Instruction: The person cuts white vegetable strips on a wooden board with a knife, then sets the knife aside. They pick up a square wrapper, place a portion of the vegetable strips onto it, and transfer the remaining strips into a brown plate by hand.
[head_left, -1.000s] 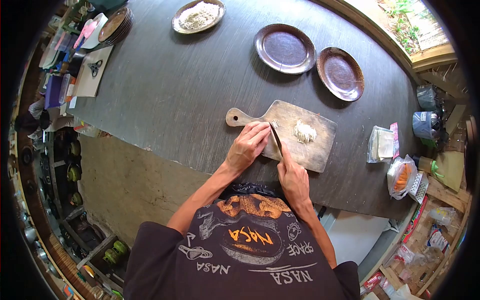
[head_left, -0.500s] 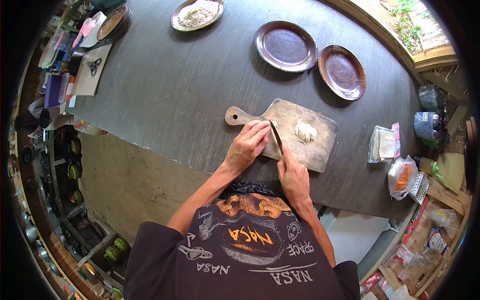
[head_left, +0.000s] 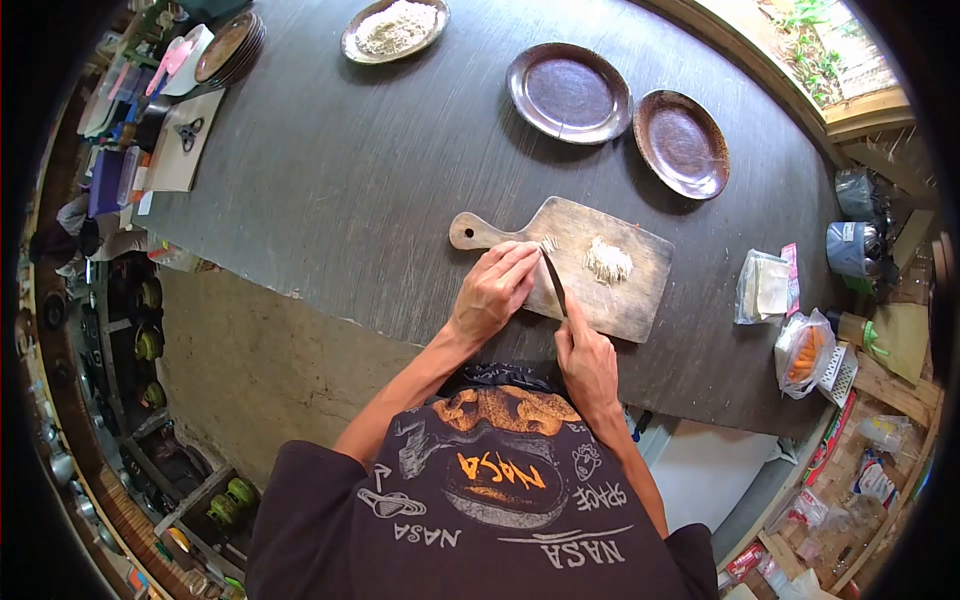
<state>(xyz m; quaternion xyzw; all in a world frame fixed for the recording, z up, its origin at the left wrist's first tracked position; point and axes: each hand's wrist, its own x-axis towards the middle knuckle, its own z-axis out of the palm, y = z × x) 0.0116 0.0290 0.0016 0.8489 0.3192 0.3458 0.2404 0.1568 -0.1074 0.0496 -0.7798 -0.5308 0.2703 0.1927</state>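
Observation:
A wooden cutting board (head_left: 635, 300) with a round handle lies on the dark table near me. My right hand (head_left: 588, 365) is closed round the handle of a dark knife (head_left: 553, 280), its blade pointing away over the board. Close by, my left hand (head_left: 492, 292) rests on the board's left part with bent fingers pressed together, beside the blade tip; whatever they hold is hidden. A few pale shreds (head_left: 548, 243) lie just past the tip. A larger pile of pale shreds (head_left: 608, 261) sits mid-board.
On the dark table (head_left: 330, 180), a plate of pale flaky matter (head_left: 397, 27) stands at the back, with two brown plates (head_left: 570, 93) (head_left: 682, 144) to its right. Scissors (head_left: 188, 132) lie at left. A bag of orange items (head_left: 803, 354) and a plastic packet (head_left: 763, 289) sit at right.
The small cluster of shreds by the knife tip shows slightly more. Both hands keep nearly the same place, and the whole view has shifted very little.

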